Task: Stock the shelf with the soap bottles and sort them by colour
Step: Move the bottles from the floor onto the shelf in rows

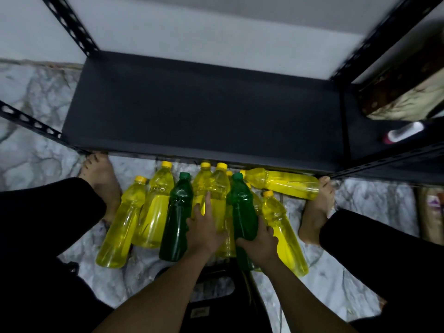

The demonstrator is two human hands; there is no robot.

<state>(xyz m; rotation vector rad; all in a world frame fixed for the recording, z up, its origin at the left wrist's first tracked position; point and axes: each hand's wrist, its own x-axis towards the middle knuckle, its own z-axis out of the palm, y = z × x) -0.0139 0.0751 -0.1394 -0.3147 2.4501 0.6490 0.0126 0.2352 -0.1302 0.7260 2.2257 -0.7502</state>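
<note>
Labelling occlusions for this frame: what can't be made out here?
1. Head view: yellow bottles behind the right green bottle overlap; count unclear.
2. Head view: the left hand covers the middle yellow bottle; its grip is hidden.
3. Head view: the right hand covers that green bottle's lower part.
4. Head view: white and pink item right of the shelf is blurred, unidentifiable.

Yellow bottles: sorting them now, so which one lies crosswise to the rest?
The yellow bottle beside the right foot; it lies sideways, the others point toward the shelf.
</note>
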